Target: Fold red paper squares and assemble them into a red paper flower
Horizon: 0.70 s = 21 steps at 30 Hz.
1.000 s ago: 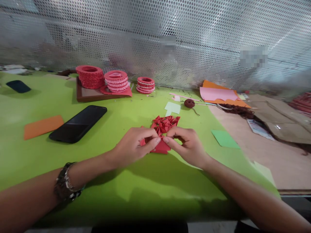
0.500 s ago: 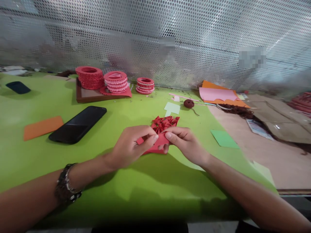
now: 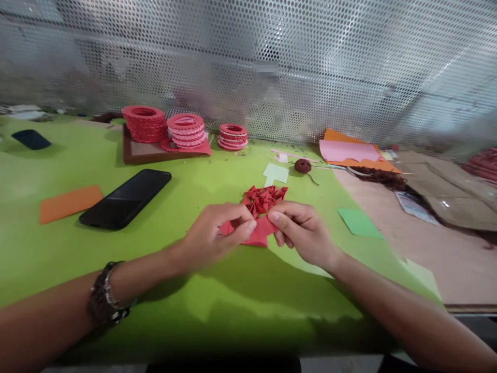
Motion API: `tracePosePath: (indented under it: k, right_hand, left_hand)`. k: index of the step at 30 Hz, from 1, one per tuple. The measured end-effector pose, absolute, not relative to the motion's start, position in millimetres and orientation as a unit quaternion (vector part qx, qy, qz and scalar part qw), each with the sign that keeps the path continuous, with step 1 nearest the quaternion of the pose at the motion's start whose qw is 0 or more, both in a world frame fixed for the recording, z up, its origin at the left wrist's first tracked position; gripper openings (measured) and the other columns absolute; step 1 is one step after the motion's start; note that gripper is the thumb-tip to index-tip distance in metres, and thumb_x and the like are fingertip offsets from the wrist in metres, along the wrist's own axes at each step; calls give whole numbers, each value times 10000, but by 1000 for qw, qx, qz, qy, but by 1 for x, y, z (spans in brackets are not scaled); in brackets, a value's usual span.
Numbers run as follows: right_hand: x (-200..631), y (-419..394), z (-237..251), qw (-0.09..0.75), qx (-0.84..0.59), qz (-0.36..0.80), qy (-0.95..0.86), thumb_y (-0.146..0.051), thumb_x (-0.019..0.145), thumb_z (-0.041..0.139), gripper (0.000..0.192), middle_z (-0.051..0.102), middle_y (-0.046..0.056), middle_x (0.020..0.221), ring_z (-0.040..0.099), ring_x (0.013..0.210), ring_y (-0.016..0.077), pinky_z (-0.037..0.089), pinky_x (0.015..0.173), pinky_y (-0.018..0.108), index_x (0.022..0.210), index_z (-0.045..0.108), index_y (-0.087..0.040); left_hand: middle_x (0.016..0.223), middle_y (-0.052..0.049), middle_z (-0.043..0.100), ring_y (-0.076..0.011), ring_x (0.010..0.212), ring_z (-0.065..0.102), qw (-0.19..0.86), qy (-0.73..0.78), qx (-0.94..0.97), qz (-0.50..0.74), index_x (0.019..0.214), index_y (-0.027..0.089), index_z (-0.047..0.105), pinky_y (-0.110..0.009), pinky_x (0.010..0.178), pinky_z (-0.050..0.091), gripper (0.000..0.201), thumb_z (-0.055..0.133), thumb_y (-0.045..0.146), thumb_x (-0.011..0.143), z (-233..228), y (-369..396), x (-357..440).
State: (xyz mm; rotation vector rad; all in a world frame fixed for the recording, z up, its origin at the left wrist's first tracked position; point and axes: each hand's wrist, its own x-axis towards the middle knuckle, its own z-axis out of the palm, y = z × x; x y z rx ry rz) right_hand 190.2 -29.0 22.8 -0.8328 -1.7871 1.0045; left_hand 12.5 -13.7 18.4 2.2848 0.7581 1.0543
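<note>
Between my two hands is a small piece of red paper (image 3: 264, 225), held up over the green table cover. My left hand (image 3: 217, 230) pinches its left end between thumb and forefinger. The right end is gripped the same way by my right hand (image 3: 301, 225). Just beyond the fingers lies a pile of folded red paper pieces (image 3: 264, 198), pointed and overlapping. More flat red paper (image 3: 257, 241) rests on the table beneath my hands, partly hidden by them.
Left are a black phone (image 3: 126, 199) and an orange paper (image 3: 70, 203). Stacks of scalloped red and pink rings (image 3: 186, 132) stand at the back, some on a brown tray (image 3: 134, 159). A brown yarn ball (image 3: 303, 166) and green paper (image 3: 359, 223) lie right. A perforated metal panel (image 3: 217, 52) rises behind.
My right hand has shifted slightly right, and more of the red paper shows between the fingers. Both hands keep their pinch on it.
</note>
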Motion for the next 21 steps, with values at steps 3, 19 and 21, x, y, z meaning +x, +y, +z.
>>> tracePosePath:
  k: [3,19,21]
  right_hand:
    - [191,-31,26,437,-327,283,-789,-132,832,482,243,429,-69,466,361,404,31,302,395,147,594,525,-152]
    - [194,-27,17,433,-305,302,-793,-132,842,470,122,552,-16,649,488,528,62,423,489,182,856,589,-160]
    - [194,-28,17,427,-310,297,-796,-143,853,462,128,566,-13,662,506,548,68,435,509,188,854,587,-168]
  left_hand:
    - [556,53,552,-79,500,492,260,283,854,351,649,158,543,-177,499,355,200,445,165,823,18,-10,13]
    - [688,14,642,-120,632,571,433,288,802,293,706,166,623,-204,565,408,238,422,231,814,24,-7,11]
    - [784,3,673,-132,701,595,510,272,773,261,780,173,640,-214,607,431,186,468,242,791,24,-6,12]
